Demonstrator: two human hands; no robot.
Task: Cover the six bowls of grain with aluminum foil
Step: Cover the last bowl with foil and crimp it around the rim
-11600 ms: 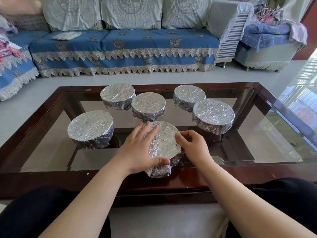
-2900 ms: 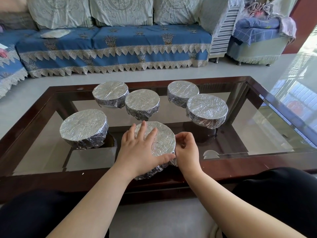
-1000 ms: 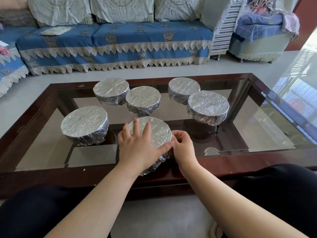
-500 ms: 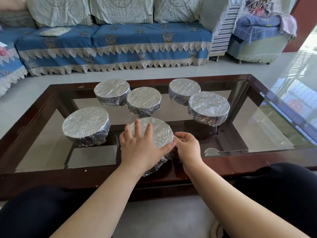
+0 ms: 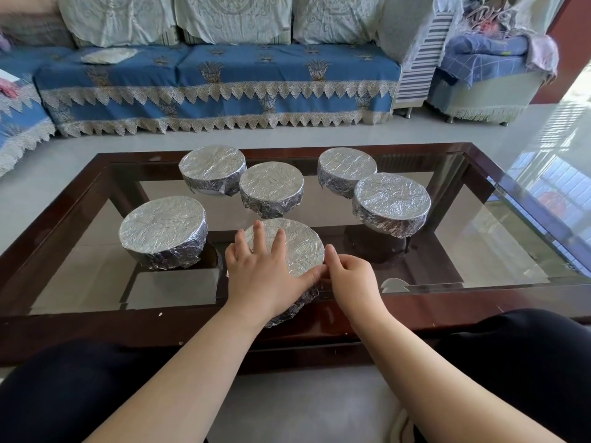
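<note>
Foil covers all six bowls on the glass-topped table (image 5: pixel 479 251). Five stand finished: far left (image 5: pixel 212 169), centre (image 5: pixel 271 187), far right (image 5: pixel 347 171), right (image 5: pixel 391 203) and left (image 5: pixel 163 230). Their skirts are crimped down around the rims.

The sixth, the near bowl (image 5: pixel 302 247), sits at the table's near edge and is the one in hand. The left hand (image 5: pixel 265 276) lies flat on its foil top, fingers spread and extended, with the thumb reaching along the right rim. It grips nothing and serves as a hold-down. The right hand (image 5: pixel 350 279) is at the bowl's right side, fingers curled, fingertips meeting the left thumb at the rim. It appears to be pinching the foil edge there, though the contact itself is hidden behind the fingers.

Judgement: the task is at its last step — sealing the skirt of the final bowl. The skirt below the left palm looks looser and more ragged than on the others.

Recommendations:
- Keep the flat palm light. Pressure in the middle would dent or tear the sheet.
- Work the pinch around the rim in short stages, folding downward and inward.
- Steady the bowl — it stands close to the table's near edge.
</note>
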